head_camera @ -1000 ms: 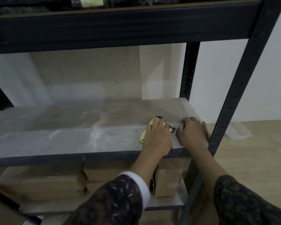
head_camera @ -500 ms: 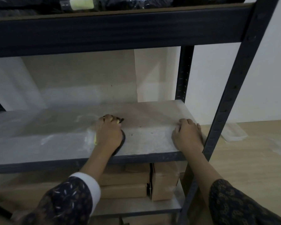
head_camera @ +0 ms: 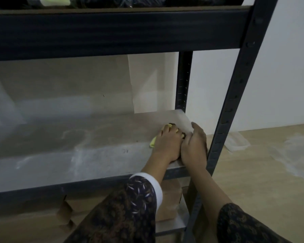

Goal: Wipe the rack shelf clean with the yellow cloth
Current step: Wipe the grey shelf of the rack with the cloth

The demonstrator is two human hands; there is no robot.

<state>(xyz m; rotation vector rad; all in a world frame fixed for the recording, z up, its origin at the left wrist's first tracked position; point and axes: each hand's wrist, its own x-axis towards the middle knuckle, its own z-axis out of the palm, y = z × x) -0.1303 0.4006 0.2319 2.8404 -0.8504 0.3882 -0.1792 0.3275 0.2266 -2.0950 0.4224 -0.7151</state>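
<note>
The grey rack shelf (head_camera: 74,148) is dusty, with pale smears across its middle and front. My left hand (head_camera: 167,146) lies palm down at the shelf's right end, fingers curled over the bunched yellow cloth (head_camera: 152,144). Yellow shows at the hand's left side and between the fingers; the cloth is otherwise hidden under the hand. My right hand (head_camera: 194,148) rests on the shelf right beside the left one, touching it, close to the front right post. It holds nothing.
The dark front right post (head_camera: 235,95) stands just right of my hands, and the rear post (head_camera: 182,81) behind them. A dark upper shelf beam (head_camera: 112,32) runs overhead. Cardboard boxes (head_camera: 168,204) sit on the lower shelf. Clear plastic sheets (head_camera: 298,155) lie on the wooden floor.
My left hand slid the cloth from the right end to the shelf's middle, then back right until it met my right hand. The right hand stayed by the post.
</note>
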